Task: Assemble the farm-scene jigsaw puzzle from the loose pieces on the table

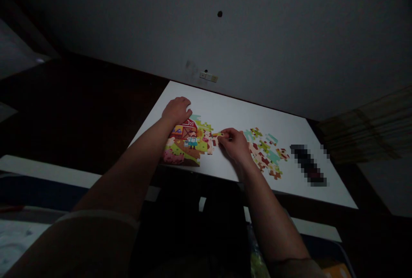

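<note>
Jigsaw puzzle [185, 143] showing a red barn and a farmer lies partly assembled on the white worktop [225, 113]. The left hand [176, 110] rests empty at its top edge, well apart from the right hand [234, 144], which pinches a yellow piece [219, 134] at the puzzle's right side. Loose pieces [265, 151] lie farther right, then a pixelated dark object [308, 165].
</note>
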